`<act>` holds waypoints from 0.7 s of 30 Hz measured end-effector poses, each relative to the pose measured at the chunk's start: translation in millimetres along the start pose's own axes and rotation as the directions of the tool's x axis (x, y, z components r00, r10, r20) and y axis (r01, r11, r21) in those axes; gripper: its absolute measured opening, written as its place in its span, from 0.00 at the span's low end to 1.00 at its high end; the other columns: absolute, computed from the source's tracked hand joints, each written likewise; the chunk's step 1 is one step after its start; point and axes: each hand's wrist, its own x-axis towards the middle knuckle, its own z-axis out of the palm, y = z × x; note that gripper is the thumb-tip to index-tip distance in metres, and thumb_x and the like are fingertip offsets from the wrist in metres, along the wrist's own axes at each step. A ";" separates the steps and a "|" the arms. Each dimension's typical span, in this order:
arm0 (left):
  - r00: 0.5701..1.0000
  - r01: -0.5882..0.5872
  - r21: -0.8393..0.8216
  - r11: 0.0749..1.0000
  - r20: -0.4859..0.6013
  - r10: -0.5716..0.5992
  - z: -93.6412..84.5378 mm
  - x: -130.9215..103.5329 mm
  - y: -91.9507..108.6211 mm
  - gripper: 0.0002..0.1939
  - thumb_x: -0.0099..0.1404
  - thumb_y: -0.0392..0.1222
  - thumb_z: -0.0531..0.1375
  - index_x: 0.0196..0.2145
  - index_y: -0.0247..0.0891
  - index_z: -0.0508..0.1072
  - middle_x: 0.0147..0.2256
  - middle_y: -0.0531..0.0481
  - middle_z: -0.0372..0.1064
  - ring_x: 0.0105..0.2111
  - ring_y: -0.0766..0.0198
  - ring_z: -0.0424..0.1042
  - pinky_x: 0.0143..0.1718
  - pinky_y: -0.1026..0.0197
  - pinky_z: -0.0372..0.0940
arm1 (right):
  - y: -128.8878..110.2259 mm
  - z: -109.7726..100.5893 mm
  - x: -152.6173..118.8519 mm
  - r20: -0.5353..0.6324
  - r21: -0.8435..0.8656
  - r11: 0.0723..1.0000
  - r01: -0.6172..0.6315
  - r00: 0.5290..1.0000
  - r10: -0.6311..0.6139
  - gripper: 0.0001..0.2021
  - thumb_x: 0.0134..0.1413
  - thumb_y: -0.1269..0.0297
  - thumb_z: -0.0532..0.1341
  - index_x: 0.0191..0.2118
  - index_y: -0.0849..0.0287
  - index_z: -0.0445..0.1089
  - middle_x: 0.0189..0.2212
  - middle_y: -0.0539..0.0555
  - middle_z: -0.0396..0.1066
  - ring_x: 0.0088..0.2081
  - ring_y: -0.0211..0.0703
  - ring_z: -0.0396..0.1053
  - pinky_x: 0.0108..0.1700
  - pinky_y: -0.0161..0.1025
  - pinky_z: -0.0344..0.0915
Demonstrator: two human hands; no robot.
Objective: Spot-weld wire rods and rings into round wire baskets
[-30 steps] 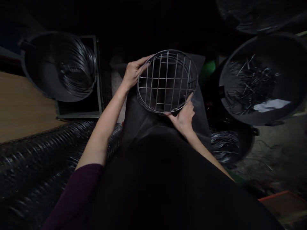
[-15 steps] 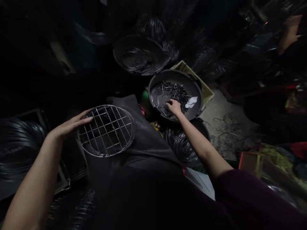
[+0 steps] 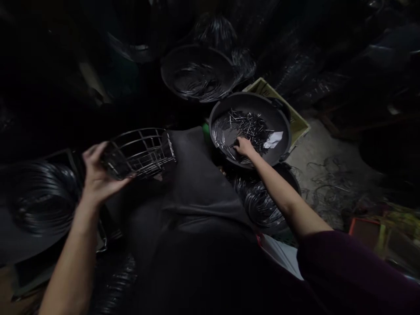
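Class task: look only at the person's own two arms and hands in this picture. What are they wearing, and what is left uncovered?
Both forearms are bare, and so are the left hand and the right hand: no gloves, rings, watch or bracelets show. The right upper arm wears a dark purple sleeve pushed up above the elbow. The left arm's sleeve is out of view.

So a second ago both hands are on the wire grid basket (image 3: 139,151), flat on the lap. Now the left hand (image 3: 98,173) alone grips it and tips it up on edge, while the right hand (image 3: 244,146) is off in the tub of wire pins (image 3: 278,118).
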 end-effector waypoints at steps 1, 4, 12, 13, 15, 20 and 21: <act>0.998 -0.061 0.044 0.997 0.018 0.060 10.1 -6.1 -3.3 0.62 0.33 0.66 0.74 0.63 0.50 0.54 0.61 0.46 0.54 0.61 0.42 0.57 0.62 0.35 0.57 | -0.5 1.4 -4.9 0.005 -0.010 1.000 0.020 1.000 -0.019 0.15 0.55 0.71 0.64 0.48 0.68 0.69 0.49 0.68 0.71 0.50 0.50 0.68 0.52 0.39 0.62; 0.986 -0.154 0.056 0.987 0.077 0.149 22.6 -23.1 -2.7 0.59 0.46 0.68 0.69 0.66 0.41 0.49 0.61 0.38 0.49 0.61 0.42 0.55 0.63 0.36 0.55 | -4.7 1.2 -21.4 0.006 -0.038 0.996 0.084 0.996 -0.084 0.06 0.55 0.69 0.63 0.38 0.65 0.72 0.42 0.68 0.72 0.46 0.50 0.71 0.48 0.41 0.63; 0.988 -0.032 0.015 0.999 0.153 0.029 16.0 -24.0 7.6 0.61 0.49 0.62 0.70 0.69 0.42 0.43 0.64 0.34 0.49 0.63 0.41 0.52 0.63 0.37 0.54 | -37.7 -38.1 -53.5 -0.182 0.184 0.976 0.113 0.980 -0.079 0.07 0.55 0.58 0.63 0.29 0.50 0.67 0.21 0.56 0.64 0.27 0.52 0.69 0.31 0.48 0.59; 0.989 -0.032 0.001 0.999 0.143 0.032 15.2 -24.0 9.0 0.59 0.49 0.61 0.70 0.69 0.42 0.44 0.63 0.35 0.51 0.63 0.42 0.53 0.63 0.38 0.55 | -54.1 -45.3 -66.7 -0.167 0.361 0.919 0.155 0.981 -0.100 0.07 0.53 0.56 0.64 0.32 0.50 0.68 0.23 0.55 0.67 0.29 0.50 0.70 0.32 0.47 0.60; 0.991 -0.036 -0.017 0.999 0.130 0.038 13.4 -23.8 13.1 0.55 0.50 0.59 0.70 0.68 0.42 0.49 0.60 0.36 0.53 0.61 0.43 0.54 0.62 0.39 0.56 | -98.1 -58.8 -96.8 -0.058 0.679 0.703 0.213 0.970 -0.238 0.15 0.47 0.50 0.68 0.39 0.50 0.71 0.28 0.54 0.72 0.30 0.46 0.70 0.32 0.42 0.62; 0.982 -0.046 0.026 0.999 0.184 0.040 7.3 -14.7 27.6 0.45 0.49 0.50 0.72 0.62 0.44 0.63 0.58 0.39 0.52 0.59 0.43 0.57 0.60 0.40 0.58 | -221.9 -74.8 -143.4 0.219 0.732 0.577 0.363 0.677 -0.703 0.17 0.46 0.49 0.69 0.36 0.58 0.77 0.29 0.53 0.76 0.32 0.44 0.72 0.35 0.38 0.66; 0.981 -0.049 0.042 0.998 0.190 0.040 5.4 -12.1 30.6 0.44 0.48 0.49 0.72 0.61 0.45 0.64 0.58 0.39 0.51 0.58 0.43 0.57 0.60 0.40 0.58 | -239.5 -73.6 -145.7 0.181 0.696 0.554 0.458 0.635 -0.751 0.15 0.49 0.52 0.67 0.36 0.58 0.78 0.31 0.53 0.77 0.34 0.44 0.73 0.38 0.38 0.67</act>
